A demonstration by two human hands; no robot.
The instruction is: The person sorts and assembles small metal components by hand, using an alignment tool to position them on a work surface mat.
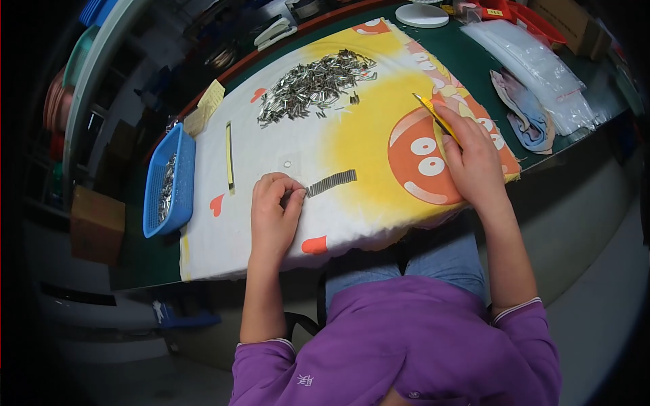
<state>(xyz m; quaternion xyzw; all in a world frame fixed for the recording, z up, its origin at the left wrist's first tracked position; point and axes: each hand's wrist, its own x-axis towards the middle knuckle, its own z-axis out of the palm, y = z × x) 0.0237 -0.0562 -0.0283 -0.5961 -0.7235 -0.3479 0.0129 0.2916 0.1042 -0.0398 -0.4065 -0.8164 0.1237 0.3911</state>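
Observation:
My left hand (274, 211) is closed, thumb and fingers pinched together at the left end of a neat row of small grey metal pins (332, 183). Whatever sits between those fingertips is hidden. My right hand (472, 154) grips a yellow and black utility knife (435, 114), its tip pointing up and left over an orange cartoon face on the cloth. Farther back, a big loose heap of short metal pins (305, 88) is spread on the printed white and yellow cloth (237, 240). A thin yellow and black strip (230, 159) lies left of the heap.
A blue basket (179, 196) holding metal pieces stands at the left edge. At right are a crumpled cloth (525, 115) and clear plastic bags (525, 61). A white round stand (421, 16), red bins (531, 20) and a stapler-like tool (274, 32) line the back.

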